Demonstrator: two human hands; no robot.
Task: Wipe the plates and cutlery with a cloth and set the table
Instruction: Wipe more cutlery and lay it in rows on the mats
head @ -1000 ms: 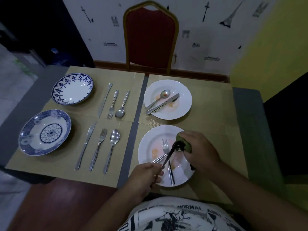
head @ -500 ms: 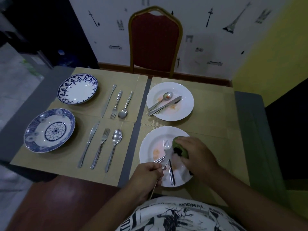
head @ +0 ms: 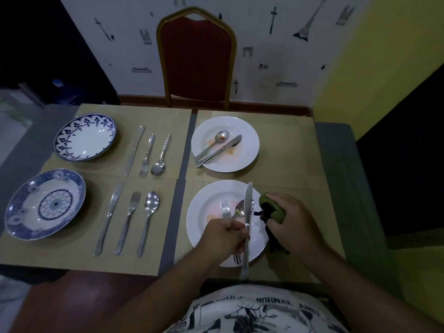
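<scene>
Head view is showing both hands working over the near white plate (head: pixel 204 227), which is lying on a tan placemat (head: pixel 300 212) on the worktop (head: pixel 336 164). The left hand (head: pixel 222 239) is closing around the handle of a table knife (head: pixel 247 212), holding it roughly upright with the blade tip pointing away from the person, above the plate. The right hand (head: pixel 292 224) is clenching a bunched green cloth (head: pixel 271 205), just right of the knife blade and over the plate's right rim; a dark part of the cloth is hanging below the fingers. Between the hands, a fork (head: pixel 225 209) and a spoon (head: pixel 240 207) are lying on the stained plate surface. Beyond the hands, a second white plate (head: pixel 247 152) is carrying a spoon, a knife and reddish residue. Well to the left of the left hand, two blue-patterned plates (head: pixel 45 204) are sitting on placemats, each beside a neat row of knife, fork and spoon (head: pixel 151 205). A red chair (head: pixel 197 61) is standing past the far edge of the worktop.
</scene>
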